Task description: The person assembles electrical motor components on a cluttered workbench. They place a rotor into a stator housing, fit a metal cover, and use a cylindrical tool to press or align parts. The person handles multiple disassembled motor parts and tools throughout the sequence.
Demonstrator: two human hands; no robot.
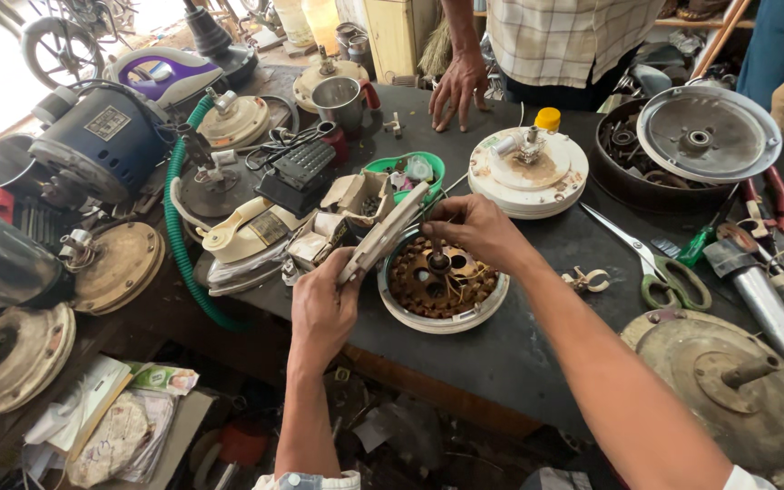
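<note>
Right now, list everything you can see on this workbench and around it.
fan motor stator: one, copper windings in a cream housing, bench centre
motor cover: one, cream, behind the stator
scissors: one, green handles, right of the stator
steel mug: one, silver with red handle, far side
electric motor: one, blue-grey, far left
corrugated hose: one, green, left side
clothes iron: one, cream, left of centre
metal disc: one, grey, over a black bowl, far right
another person's hand: one, flat on the far edge
left hand: grip on a cream plastic strip
right hand: fingertips above the stator's centre
</note>
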